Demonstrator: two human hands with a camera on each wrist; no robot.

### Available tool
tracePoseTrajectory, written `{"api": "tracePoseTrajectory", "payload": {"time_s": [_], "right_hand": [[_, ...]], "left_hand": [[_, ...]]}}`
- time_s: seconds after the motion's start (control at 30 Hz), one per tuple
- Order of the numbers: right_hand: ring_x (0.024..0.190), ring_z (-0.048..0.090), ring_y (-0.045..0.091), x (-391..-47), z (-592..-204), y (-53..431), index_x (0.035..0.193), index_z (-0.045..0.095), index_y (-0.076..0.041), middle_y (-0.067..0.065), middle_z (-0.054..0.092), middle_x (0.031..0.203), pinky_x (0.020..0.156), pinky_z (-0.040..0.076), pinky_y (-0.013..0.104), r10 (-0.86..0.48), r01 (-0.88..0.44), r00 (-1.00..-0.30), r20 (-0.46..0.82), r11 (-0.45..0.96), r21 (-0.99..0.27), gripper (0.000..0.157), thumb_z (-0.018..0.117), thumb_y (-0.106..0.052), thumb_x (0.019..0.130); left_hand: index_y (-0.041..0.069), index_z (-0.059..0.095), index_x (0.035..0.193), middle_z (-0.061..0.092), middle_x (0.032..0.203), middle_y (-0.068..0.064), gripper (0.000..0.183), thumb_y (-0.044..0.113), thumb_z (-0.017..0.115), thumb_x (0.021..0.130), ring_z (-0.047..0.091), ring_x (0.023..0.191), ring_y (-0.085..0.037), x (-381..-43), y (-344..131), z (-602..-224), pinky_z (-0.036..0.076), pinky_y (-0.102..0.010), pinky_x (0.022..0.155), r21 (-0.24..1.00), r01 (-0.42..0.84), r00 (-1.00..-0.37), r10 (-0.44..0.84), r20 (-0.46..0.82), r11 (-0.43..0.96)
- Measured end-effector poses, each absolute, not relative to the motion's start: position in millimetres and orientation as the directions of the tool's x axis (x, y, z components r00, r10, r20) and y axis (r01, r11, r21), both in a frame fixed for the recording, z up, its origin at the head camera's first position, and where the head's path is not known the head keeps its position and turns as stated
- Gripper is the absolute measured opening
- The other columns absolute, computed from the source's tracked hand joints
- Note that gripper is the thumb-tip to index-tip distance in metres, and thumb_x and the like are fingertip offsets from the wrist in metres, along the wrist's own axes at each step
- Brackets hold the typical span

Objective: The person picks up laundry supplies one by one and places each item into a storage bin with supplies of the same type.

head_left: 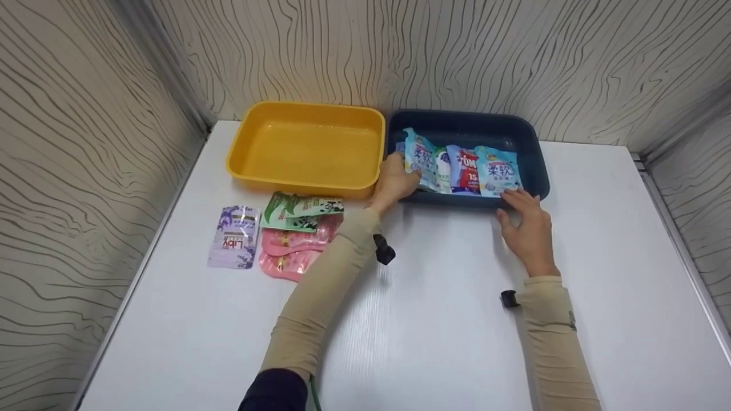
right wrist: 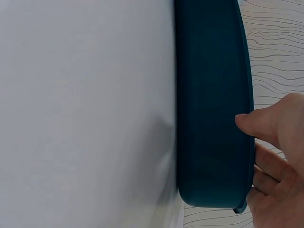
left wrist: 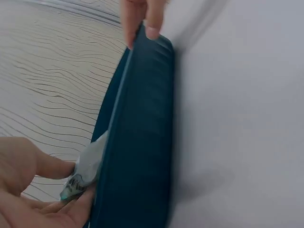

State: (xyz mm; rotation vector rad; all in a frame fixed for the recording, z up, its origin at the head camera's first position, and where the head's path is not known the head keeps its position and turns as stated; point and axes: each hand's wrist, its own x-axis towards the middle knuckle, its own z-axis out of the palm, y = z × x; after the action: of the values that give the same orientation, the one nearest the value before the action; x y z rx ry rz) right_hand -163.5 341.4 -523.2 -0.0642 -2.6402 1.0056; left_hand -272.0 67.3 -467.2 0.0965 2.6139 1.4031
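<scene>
In the head view my left hand [head_left: 396,178] pinches a light blue detergent pouch [head_left: 421,155] at the left end of a dark blue bin [head_left: 539,171]. The left wrist view shows its thumb and fingers around the pouch [left wrist: 84,166], just inside the rim. My right hand [head_left: 526,228] grips the bin's front rim near its right corner; in the right wrist view the thumb lies on the outer wall and the other fingers go over the rim. Inside stand a purple-and-red pouch [head_left: 464,171] and another light blue pouch [head_left: 498,172], side by side.
Left of the dark bin stands a yellow bin [head_left: 305,185], nothing in it. In front of it lie green pouches [head_left: 288,212] over pink pouches [head_left: 285,264], partly behind my left forearm. A purple pouch [head_left: 234,237] lies farther left. A patterned wall rises behind the bins.
</scene>
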Motion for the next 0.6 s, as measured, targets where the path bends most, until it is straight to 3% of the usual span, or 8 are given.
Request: {"api": "tracePoseTrajectory", "payload": {"time_s": [0.1,0.27,0.4,0.6], "right_hand": [[0.154,0.043,0.043,-164,-523,341,0.14,0.067,0.001,0.022,0.061,0.152,0.136,0.013,0.05,0.147,-0.078,-0.948,0.281,0.752,-0.655,0.04,0.07,-0.002,0.1],[0.152,0.045,0.044,-164,-524,342,0.138,0.068,0.003,0.023,0.062,0.15,0.135,0.014,0.05,0.141,-0.101,-0.942,0.305,0.749,-0.655,0.039,0.071,0.0,0.099],[0.153,0.044,0.043,-164,-524,342,0.139,0.067,0.002,0.023,0.062,0.15,0.135,0.014,0.049,0.142,-0.092,-0.944,0.298,0.755,-0.65,0.04,0.071,-0.001,0.1],[0.155,0.042,0.042,-165,-524,343,0.141,0.066,0.001,0.022,0.061,0.152,0.136,0.013,0.048,0.141,-0.08,-0.949,0.282,0.758,-0.648,0.041,0.07,-0.004,0.101]], "left_hand": [[0.0,0.051,0.151,0.067,0.14,-0.013,0.053,0.022,0.068,0.105,0.065,0.12,-0.018,-271,68,-468,0.056,-0.033,0.108,0.796,0.012,-0.987,0.134,-0.088,0.605],[0.002,0.046,0.157,0.052,0.161,-0.014,0.057,0.015,0.066,0.106,0.052,0.147,-0.024,-269,70,-474,0.041,-0.037,0.125,0.752,0.114,-0.985,0.173,0.0,0.649],[0.004,0.051,0.154,0.045,0.165,-0.013,0.053,0.011,0.066,0.105,0.046,0.149,-0.023,-266,70,-475,0.035,-0.035,0.129,0.722,0.135,-0.983,0.186,0.01,0.678],[0.003,0.066,0.14,0.062,0.147,-0.013,0.04,0.003,0.066,0.1,0.062,0.132,-0.027,-259,72,-476,0.049,-0.038,0.118,0.603,0.286,-0.953,0.29,0.093,0.745]]}}
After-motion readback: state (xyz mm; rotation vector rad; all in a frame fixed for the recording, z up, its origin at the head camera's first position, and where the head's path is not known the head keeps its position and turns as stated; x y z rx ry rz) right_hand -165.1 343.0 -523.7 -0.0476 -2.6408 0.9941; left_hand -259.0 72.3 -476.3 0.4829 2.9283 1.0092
